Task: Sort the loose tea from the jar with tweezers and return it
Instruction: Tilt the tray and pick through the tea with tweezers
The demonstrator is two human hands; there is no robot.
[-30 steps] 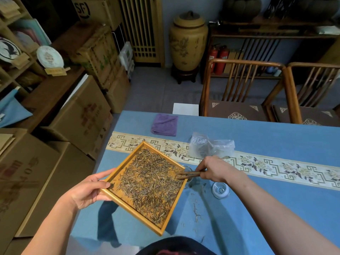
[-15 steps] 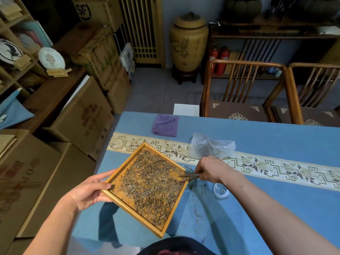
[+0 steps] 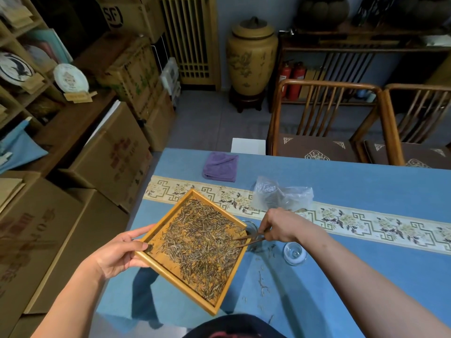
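Left hand tilts tray; tweezers rake tea

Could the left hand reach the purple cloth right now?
Probably not: the left hand is holding up the tea tray, and the purple cloth lies beyond it across the table.

Blue tablecloth, plain, crossed by a cream runner with dark fretwork corners and little flower sprigs in dark purple and green. Purple folded cloth up near the far edge. Honey-yellow wooden tray, orange-ish floor showing through loose tea that's mixed dark brown, olive and pale silver. Dark brown tweezers. Clear, slightly milky plastic bag. Clear glass lid. Brown chair cushions with white corner motifs and a white medallion. Mustard-yellow big urn with faint darker drawing. Red fire extinguishers. Tan cardboard boxes with faded red print.
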